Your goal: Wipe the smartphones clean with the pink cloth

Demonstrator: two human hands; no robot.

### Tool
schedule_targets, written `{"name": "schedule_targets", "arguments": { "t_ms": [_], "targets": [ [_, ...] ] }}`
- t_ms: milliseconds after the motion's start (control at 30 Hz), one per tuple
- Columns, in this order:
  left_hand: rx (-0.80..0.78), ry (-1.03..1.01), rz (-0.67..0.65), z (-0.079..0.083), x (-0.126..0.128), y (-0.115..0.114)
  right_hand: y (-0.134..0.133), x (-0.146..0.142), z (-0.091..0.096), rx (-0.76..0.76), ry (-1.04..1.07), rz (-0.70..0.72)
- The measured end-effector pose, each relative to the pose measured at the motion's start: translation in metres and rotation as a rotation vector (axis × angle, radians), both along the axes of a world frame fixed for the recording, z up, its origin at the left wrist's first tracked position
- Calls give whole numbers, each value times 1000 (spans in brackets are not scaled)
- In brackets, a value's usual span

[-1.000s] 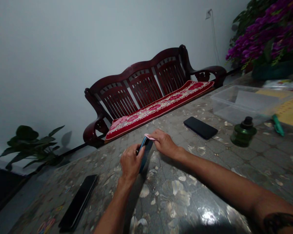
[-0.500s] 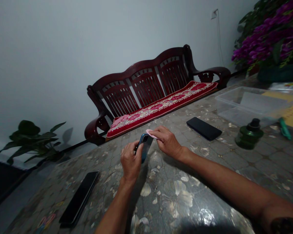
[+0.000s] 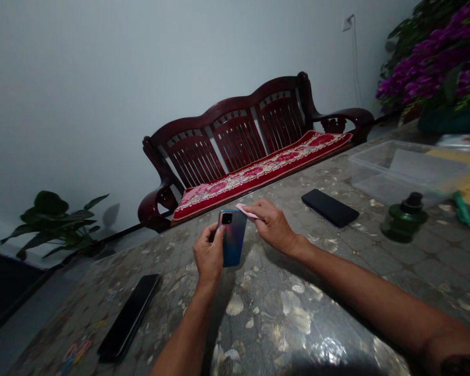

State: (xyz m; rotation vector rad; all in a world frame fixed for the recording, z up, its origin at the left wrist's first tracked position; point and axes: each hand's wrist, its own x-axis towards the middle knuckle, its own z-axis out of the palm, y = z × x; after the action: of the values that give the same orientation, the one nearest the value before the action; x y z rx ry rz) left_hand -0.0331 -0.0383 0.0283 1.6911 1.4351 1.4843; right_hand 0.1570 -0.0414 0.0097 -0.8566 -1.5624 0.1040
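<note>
My left hand is closed around a blue phone, holding it upright with its back and camera block facing me. My right hand is closed on a small pink cloth, which sits just right of the phone's top edge. Both hands hover low over the floral-patterned table near its far edge.
A black phone lies at the table's left, another black phone at the right. A green bottle, a clear plastic box, a green pen and purple flowers stand at the far right. A wooden bench is behind.
My left hand has turned the blue phone from edge-on to its back facing me. The pink cloth in my right hand stays beside its top.
</note>
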Motion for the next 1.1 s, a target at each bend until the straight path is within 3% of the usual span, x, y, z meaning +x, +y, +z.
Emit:
{"name": "schedule_targets", "arguments": {
  "t_ms": [300,467,867,1100],
  "targets": [
    [-294,-517,-121,4,8,1,-6,-6,4,118,40,-2],
    [-398,-731,-182,7,10,4,-10,-10,-4,157,-69,24],
    [-621,-809,-229,12,11,4,-8,-7,-2,166,-107,51],
    [-657,-884,-125,10,7,12,-17,-14,-13,232,-207,149]
  ]
}}
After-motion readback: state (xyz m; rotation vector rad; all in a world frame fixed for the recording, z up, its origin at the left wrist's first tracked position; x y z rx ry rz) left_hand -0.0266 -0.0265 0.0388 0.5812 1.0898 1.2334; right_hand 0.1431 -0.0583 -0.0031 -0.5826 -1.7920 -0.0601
